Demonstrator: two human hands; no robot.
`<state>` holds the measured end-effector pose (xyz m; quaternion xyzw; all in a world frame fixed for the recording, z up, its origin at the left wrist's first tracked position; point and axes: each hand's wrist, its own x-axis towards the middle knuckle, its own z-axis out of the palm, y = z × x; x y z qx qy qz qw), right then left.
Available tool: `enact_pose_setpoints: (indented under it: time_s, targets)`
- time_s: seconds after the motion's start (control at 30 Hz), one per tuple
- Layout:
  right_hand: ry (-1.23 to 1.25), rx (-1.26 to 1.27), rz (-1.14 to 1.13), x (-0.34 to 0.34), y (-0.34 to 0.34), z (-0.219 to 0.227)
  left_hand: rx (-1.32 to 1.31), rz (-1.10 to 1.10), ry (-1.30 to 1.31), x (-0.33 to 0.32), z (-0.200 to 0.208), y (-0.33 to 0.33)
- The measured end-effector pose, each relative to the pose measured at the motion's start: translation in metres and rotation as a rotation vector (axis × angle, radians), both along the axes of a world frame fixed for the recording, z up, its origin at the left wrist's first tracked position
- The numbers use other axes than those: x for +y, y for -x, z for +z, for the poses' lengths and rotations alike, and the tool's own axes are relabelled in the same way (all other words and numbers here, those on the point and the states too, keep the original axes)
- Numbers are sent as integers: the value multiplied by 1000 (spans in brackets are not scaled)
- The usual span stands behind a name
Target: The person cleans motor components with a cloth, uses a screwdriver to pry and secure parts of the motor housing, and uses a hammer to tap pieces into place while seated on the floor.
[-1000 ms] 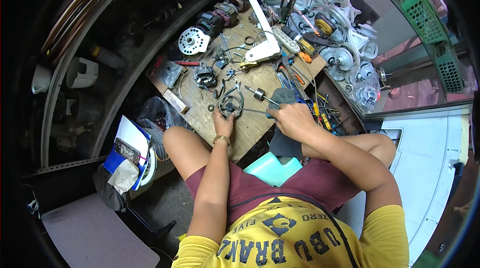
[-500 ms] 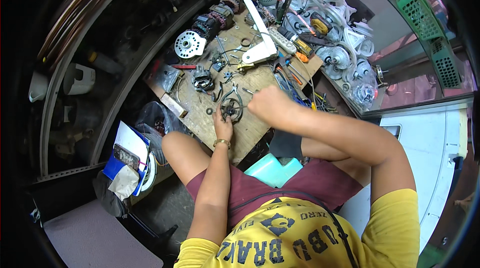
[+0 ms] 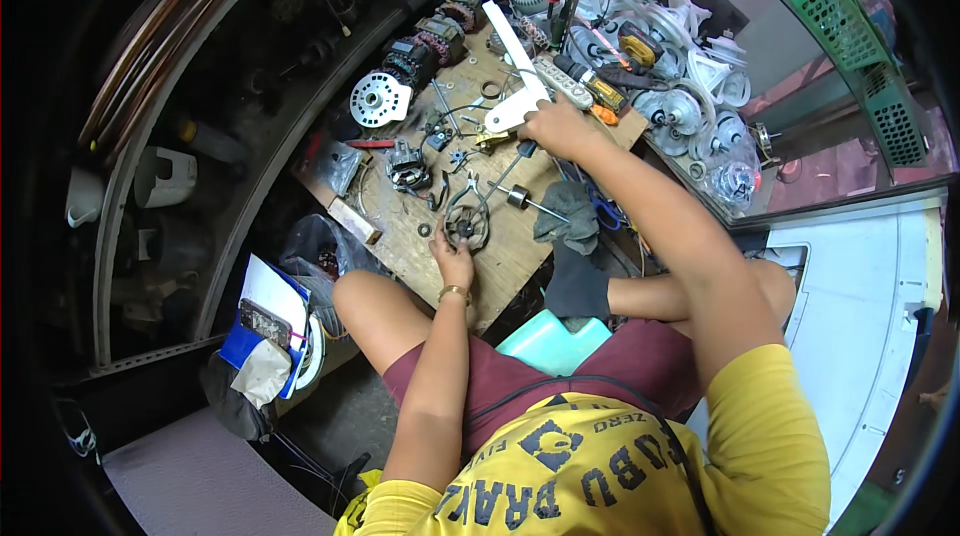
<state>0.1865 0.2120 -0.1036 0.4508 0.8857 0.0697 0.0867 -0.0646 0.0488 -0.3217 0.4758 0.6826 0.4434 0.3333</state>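
Observation:
My left hand (image 3: 454, 258) grips the near-left edge of a round, dark metal motor end cover (image 3: 481, 233) on the wooden table. Raised beside a white hinged arm, my right hand (image 3: 562, 128) is closed round a screwdriver (image 3: 526, 149). Its dark handle shows below the fingers and its shaft slants down toward the cover. Pliers (image 3: 471, 184) with open handles lie against the cover's far side. To the right rests a rotor on a long shaft (image 3: 517, 197), its end over a grey cloth (image 3: 566, 216). A small ring (image 3: 424, 230) lies left of the cover.
Across the table (image 3: 420, 261) stand a copper-wound stator (image 3: 407, 168), a white perforated disc (image 3: 380, 99) and the white hinged arm (image 3: 522, 101). A power drill (image 3: 598, 86) and bagged white parts (image 3: 680, 116) sit at the right. Shelving (image 3: 215, 281) borders the left.
My right hand has moved up and away from the cover, exposing the rotor, the cloth and the screwdriver. My left hand stays at the cover.

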Motion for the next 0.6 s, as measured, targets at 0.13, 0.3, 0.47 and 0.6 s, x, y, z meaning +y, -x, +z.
enact_pose_setpoints:
  time_s: [0.13, 0.3, 0.47, 0.6]
  targets:
    - [-43, 41, -11, -43, 24, 62, -270, 275, 156, -13, -30, 9]
    - [517, 401, -362, -149, -37, 64, -107, 12, 276, -18, 3, -26]
    - [673, 754, -561, -251, -49, -13, 297, -203, 213, -8, 58, -11]
    - [699, 857, -531, -265, -16, -29, 341, -309, 96, -3, 40, 25]
